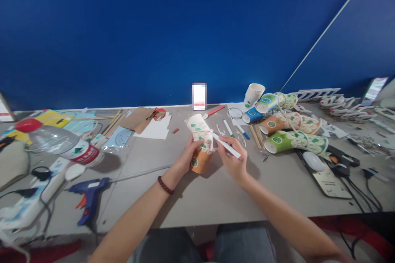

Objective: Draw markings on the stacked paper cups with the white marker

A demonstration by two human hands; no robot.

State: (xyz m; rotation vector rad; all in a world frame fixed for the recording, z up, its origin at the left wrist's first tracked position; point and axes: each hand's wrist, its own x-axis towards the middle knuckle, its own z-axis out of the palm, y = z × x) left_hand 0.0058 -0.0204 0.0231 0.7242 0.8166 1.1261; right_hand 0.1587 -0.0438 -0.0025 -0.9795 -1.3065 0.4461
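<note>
My left hand (pixel 185 157) is wrapped round a set of joined paper cups (pixel 202 163), orange at the lower end and white with green leaf prints above. The upper cup tilts to the left, its pale wall facing me. In the fingers of my right hand (pixel 233 160) is a white marker pen (pixel 227 146), slanted so that its far end meets the side of the cups. Whether that tip touches the paper I cannot tell. Beyond my right hand lie a green-ended marker (pixel 228 128) and a blue-ended marker (pixel 241 129).
Joined paper cups (pixel 296 141) and a stack of white cups (pixel 254 93) stand at right, near a black glue gun (pixel 338 163). At left are a blue glue gun (pixel 91 197), a bottle (pixel 66 144) and a power strip (pixel 40 195). A phone (pixel 199 96) leans against the blue wall.
</note>
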